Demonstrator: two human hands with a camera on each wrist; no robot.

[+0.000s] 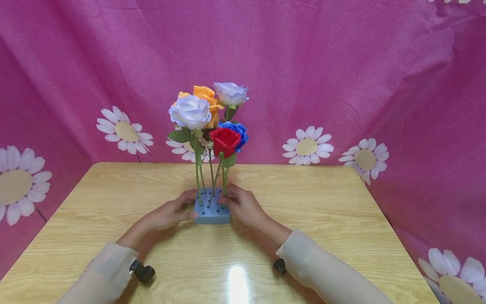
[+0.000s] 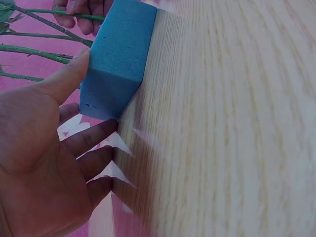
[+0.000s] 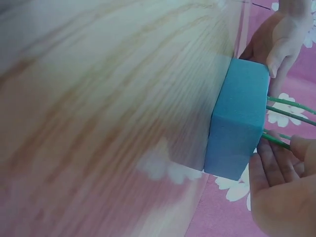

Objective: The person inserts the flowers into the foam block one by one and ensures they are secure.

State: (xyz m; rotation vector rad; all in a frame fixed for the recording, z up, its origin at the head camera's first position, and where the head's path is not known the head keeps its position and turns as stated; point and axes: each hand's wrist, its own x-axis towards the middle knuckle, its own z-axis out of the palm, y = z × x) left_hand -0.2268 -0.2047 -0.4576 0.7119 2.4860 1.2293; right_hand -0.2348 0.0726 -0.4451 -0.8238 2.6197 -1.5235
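A blue foam block [image 1: 211, 219] with several holes in its top stands on the table, artificial roses upright in it. My left hand [image 1: 168, 214] holds the block's left side, its thumb [image 2: 69, 76] at the top edge and the other fingers spread beside it. At the right side, my right hand [image 1: 246, 207] pinches a green stem [image 3: 276, 140] low down, close to the block's top. That stem leads up to the red rose [image 1: 225, 142]. Behind it shows a blue rose [image 1: 241, 134]. Two pale white roses, one left [image 1: 190, 112] and one behind [image 1: 230, 93], flank an orange rose [image 1: 206, 96].
The pale wooden table [image 1: 311, 211] has rounded far corners. A pink cloth [image 1: 288, 63] with large daisies hangs behind it and at both sides. Dark wrist cameras hang under both sleeves, the left camera [image 1: 144, 272] close over the tabletop.
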